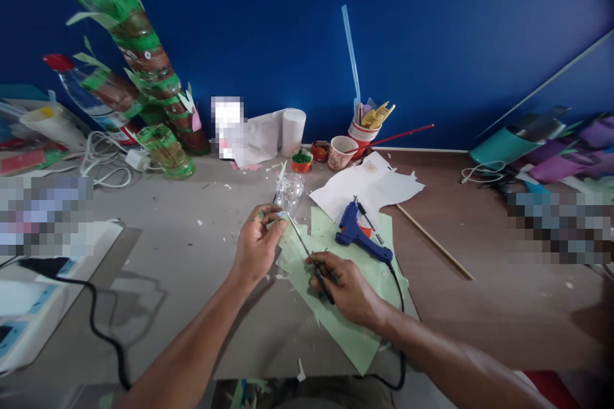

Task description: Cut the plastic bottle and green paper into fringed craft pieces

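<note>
My left hand (256, 244) is pinched on the lower edge of a clear plastic bottle piece (289, 193) that lies on the table. In my right hand (344, 287), fingers closed, is a thin black-handled tool (309, 257) whose metal tip reaches up to the edge of the plastic by my left fingers. Both hands work above sheets of light green paper (336, 326). A blue glue gun (357, 236) rests on the green paper just right of the tool, its black cord running down past my right wrist.
White paper (369, 188) lies behind the glue gun. Small paint cups (341, 152) and a cup of sticks (363, 131) stand by the blue wall. A green-and-brown bottle tree (139, 51) rises at left. A wooden stick (434, 241) lies right; white devices with cords sit left.
</note>
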A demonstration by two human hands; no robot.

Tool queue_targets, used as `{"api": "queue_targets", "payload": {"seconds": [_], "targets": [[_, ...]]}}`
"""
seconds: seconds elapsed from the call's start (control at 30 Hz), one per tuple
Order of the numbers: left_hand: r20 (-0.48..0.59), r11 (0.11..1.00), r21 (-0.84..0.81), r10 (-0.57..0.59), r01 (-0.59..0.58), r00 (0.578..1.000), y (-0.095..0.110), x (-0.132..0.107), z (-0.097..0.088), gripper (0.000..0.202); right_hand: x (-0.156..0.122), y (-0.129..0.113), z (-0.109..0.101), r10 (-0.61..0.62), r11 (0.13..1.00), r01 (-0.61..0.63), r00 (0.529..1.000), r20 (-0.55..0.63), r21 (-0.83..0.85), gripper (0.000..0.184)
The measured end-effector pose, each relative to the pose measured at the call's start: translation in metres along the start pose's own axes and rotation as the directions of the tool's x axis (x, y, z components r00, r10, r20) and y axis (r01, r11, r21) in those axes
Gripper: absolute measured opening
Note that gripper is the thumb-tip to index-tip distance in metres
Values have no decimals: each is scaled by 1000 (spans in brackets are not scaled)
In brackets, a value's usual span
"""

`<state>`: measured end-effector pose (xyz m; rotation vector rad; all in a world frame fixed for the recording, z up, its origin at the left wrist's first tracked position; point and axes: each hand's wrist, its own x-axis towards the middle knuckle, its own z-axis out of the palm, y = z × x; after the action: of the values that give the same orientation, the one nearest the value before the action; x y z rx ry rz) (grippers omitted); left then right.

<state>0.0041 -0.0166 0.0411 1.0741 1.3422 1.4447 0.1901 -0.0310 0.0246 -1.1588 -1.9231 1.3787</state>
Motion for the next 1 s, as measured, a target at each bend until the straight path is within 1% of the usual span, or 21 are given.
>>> {"api": "queue_targets", "payload": {"seconds": [0.2,0.4,0.7,0.87,0.93,1.0], "targets": [[31,1000,-13,-28,29,999,0,1,-1,25,0,3,-3,25,996,-29,999,45,82,21],[47,997,-54,-52,55,998,1,1,0,27,1,5,-3,38,995,-41,999,36,93,22],[115,996,-47,-70,76,991,-3,0,1,26,2,2,-2,55,993,-58,998,32,100,23],[133,995,-47,-78,85,988,-2,-1,2,27,2,2,-1,42,996,-40,999,-13,73,24],[123,995,-52,-83,89,989,-2,0,1,27,2,2,-1,40,996,-38,999,-30,75,23],[96,994,-56,-90,96,991,-3,1,0,27,2,2,-3,46,993,-41,998,-42,112,23]]}}
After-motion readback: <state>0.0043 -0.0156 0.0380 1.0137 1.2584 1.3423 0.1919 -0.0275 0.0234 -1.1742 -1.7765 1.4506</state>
